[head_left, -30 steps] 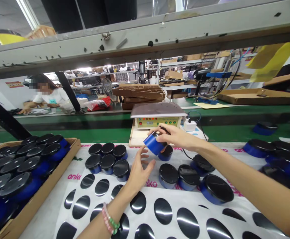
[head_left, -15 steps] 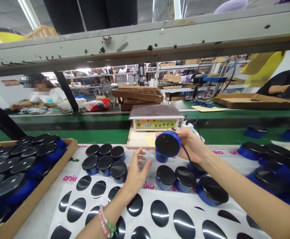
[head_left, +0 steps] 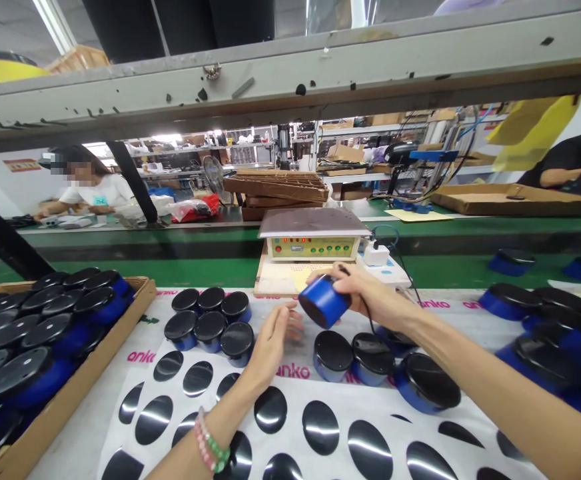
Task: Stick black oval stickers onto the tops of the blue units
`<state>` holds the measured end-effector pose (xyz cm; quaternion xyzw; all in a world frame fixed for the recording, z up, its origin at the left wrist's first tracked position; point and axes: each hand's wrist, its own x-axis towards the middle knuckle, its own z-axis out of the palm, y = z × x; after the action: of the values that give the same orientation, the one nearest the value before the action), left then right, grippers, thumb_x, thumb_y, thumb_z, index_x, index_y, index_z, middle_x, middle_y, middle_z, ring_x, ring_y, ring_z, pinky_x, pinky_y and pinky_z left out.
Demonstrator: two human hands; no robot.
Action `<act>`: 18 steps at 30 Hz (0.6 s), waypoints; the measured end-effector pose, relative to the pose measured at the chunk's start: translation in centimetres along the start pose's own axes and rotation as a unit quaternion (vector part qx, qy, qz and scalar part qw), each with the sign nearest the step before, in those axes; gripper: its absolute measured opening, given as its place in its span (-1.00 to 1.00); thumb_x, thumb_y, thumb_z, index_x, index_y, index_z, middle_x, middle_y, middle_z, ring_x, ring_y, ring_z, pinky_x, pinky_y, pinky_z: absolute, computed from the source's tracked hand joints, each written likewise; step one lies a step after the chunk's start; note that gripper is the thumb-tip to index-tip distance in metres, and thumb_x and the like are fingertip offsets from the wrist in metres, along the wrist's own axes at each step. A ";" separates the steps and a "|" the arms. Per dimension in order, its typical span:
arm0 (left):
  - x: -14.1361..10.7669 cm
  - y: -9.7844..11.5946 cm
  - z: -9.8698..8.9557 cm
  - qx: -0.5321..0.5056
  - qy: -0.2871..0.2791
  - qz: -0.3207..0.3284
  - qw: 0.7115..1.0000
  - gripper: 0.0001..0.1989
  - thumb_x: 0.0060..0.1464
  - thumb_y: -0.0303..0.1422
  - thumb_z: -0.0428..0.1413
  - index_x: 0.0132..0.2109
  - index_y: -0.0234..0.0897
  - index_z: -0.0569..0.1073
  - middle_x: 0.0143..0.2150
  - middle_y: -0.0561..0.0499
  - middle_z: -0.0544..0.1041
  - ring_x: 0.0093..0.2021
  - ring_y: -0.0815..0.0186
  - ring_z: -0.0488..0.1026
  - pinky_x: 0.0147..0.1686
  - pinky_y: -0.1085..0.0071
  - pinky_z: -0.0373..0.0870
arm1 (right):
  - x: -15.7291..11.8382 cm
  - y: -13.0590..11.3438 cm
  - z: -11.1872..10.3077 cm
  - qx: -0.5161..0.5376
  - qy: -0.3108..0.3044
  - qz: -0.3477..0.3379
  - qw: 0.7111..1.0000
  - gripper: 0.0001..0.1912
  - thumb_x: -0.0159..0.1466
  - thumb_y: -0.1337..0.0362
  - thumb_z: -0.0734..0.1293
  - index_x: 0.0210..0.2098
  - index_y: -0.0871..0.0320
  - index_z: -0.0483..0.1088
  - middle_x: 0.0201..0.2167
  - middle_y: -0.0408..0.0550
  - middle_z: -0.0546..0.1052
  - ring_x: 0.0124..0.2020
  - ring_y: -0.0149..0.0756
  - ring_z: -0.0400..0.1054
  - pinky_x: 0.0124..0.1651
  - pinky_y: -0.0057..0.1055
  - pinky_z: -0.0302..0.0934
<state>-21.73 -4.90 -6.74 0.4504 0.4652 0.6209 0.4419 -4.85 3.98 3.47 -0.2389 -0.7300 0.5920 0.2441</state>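
My right hand grips a round blue casing by its side, above the bench. It is tilted, with its dark face turned down and to the left. A thin black cable hangs below my right hand. Just left of the casing, my left hand is open, fingers stretched toward it and slightly blurred; whether they touch it I cannot tell. Below my right hand stand several more blue casings with glossy black tops. Another group of casings stands to the left of my left hand.
A white sheet of black round stickers covers the near bench. At left is a cardboard tray full of casings; more casings stand at right. An electric box with buttons stands behind. A shelf beam crosses overhead. Two people sit beyond.
The casing in my right hand has turned from showing its black face to showing its blue side, and shifted slightly left and down. My left hand's fingers have swung toward it.
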 end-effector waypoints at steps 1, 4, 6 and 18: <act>0.0 0.1 0.2 -0.033 -0.020 -0.022 0.999 -0.41 0.11 0.09 -0.10 0.04 -0.29 0.37 -0.18 -0.16 0.49 -0.22 0.16 0.47 -0.32 0.28 0.44 | 0.0 0.2 0.6 -0.026 -0.005 -0.005 1.000 -0.74 0.10 0.17 0.23 -0.23 0.13 0.27 -0.30 -0.09 0.40 -0.35 -0.29 0.33 -0.45 -0.43 0.28; -0.1 0.5 0.7 -0.118 -0.050 -0.057 0.990 -0.30 0.06 0.16 -0.11 0.09 -0.33 0.36 -0.17 -0.21 0.53 -0.25 0.11 0.50 -0.38 0.27 0.45 | 0.1 1.1 2.7 -0.108 -0.007 -0.023 0.994 -0.84 0.12 0.22 0.27 -0.31 0.12 0.26 -0.44 -0.20 0.27 -0.42 -0.39 0.25 -0.44 -0.48 0.24; -0.3 0.8 0.9 -0.156 -0.042 -0.056 0.985 -0.37 0.01 0.09 0.05 0.07 -0.29 0.38 -0.11 -0.17 0.52 -0.24 0.14 0.50 -0.35 0.31 0.46 | 0.2 1.4 4.0 -0.157 0.001 -0.036 0.987 -0.88 0.19 0.20 0.24 -0.35 0.12 0.23 -0.50 -0.25 0.22 -0.49 -0.44 0.21 -0.46 -0.49 0.21; 0.7 0.7 0.1 -0.257 0.111 -0.072 0.957 -0.69 0.08 -0.22 0.14 -0.10 -0.34 0.44 -0.14 -0.09 0.52 -0.23 0.30 0.48 -0.20 0.34 0.48 | 8.6 3.4 -5.8 -0.435 0.152 0.040 0.887 -0.71 0.32 0.16 0.23 -0.06 0.20 0.33 -0.11 -0.02 0.43 -0.18 -0.27 0.37 -0.14 -0.22 0.30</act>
<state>-21.86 -4.35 -5.94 0.2156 0.3674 0.7320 0.5318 -7.54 14.39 1.76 -0.4374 -0.8580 0.1809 0.1996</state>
